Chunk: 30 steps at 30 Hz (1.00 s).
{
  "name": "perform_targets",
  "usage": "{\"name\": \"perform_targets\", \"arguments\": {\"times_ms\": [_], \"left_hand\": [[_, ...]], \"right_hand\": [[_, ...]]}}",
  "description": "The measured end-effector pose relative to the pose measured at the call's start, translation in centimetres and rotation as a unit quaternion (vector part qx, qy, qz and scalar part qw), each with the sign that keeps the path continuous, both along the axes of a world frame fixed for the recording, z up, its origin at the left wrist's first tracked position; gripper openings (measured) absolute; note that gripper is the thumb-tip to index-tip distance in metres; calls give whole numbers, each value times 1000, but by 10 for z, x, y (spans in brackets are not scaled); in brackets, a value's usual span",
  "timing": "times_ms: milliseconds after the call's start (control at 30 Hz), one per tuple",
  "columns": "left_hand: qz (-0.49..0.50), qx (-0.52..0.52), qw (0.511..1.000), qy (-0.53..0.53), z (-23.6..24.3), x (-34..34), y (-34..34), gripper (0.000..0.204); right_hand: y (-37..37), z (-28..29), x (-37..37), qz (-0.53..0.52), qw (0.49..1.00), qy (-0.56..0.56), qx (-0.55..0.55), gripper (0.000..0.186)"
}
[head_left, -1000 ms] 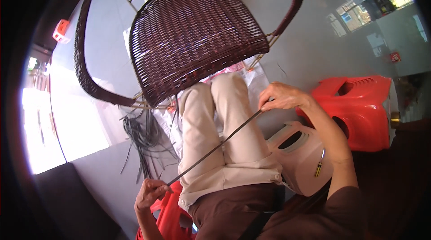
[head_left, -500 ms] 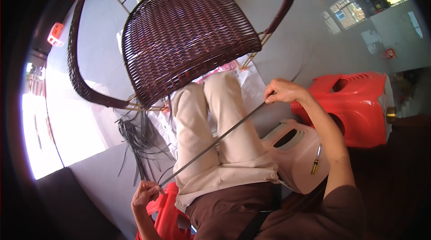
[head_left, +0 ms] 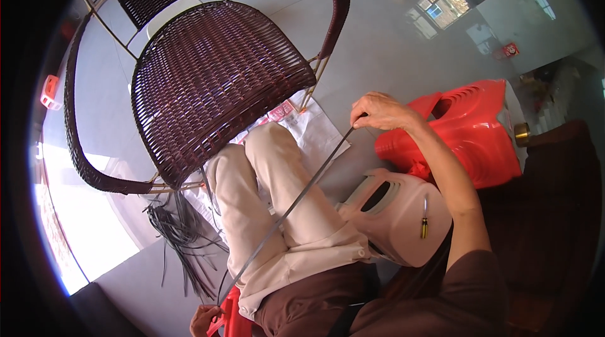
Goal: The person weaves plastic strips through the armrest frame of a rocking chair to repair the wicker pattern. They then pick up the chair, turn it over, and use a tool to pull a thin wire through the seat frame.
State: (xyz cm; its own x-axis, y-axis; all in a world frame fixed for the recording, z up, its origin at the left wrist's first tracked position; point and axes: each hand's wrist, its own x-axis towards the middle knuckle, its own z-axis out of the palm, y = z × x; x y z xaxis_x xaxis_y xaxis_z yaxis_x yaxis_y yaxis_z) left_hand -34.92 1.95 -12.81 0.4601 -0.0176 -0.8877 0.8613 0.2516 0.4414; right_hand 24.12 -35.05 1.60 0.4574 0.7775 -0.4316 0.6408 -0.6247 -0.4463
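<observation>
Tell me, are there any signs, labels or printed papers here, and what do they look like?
Printed paper sheet: on the floor under the wicker chair and the person's knees, white with a small pink patch.
Small sign: low on the far grey wall, upper right, red and square.
No screens or packages show.

The chair [head_left: 217,78] is woven in a dark maroon-brown basket pattern of fine ribbed rows, on a pale cream metal frame. The strip [head_left: 296,201] stretched across the lap is dark grey. A bundle of loose strips [head_left: 179,236] on the floor is near black. The trousers [head_left: 271,211] are plain beige and the shirt [head_left: 435,305] dark brown. One stool [head_left: 466,129] is bright red; another stool [head_left: 397,214] is pale pink, with a yellow-and-black tool [head_left: 425,220] on it. The floor [head_left: 384,47] is grey.
</observation>
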Motion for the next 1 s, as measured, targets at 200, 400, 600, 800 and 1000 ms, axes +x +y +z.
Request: {"name": "perform_targets", "arguments": {"times_ms": [200,400,600,800,1000], "left_hand": [[-198,113,969,95,-27,-32,3,19],[-160,488,836,-194,15,72,-3,39],[-22,229,883,-410,132,267,-68,43],[170,97,919,-343,128,299,-116,21],[252,101,894,-357,104,294,-126,19]], "right_hand": [[17,29,-15,34,991,-102,75,13],[71,45,-76,188,951,-154,192,3],[138,18,-139,257,889,-159,345,7],[166,29,-145,88,947,-22,308,9],[160,-12,-152,-16,938,129,320,5]]}}
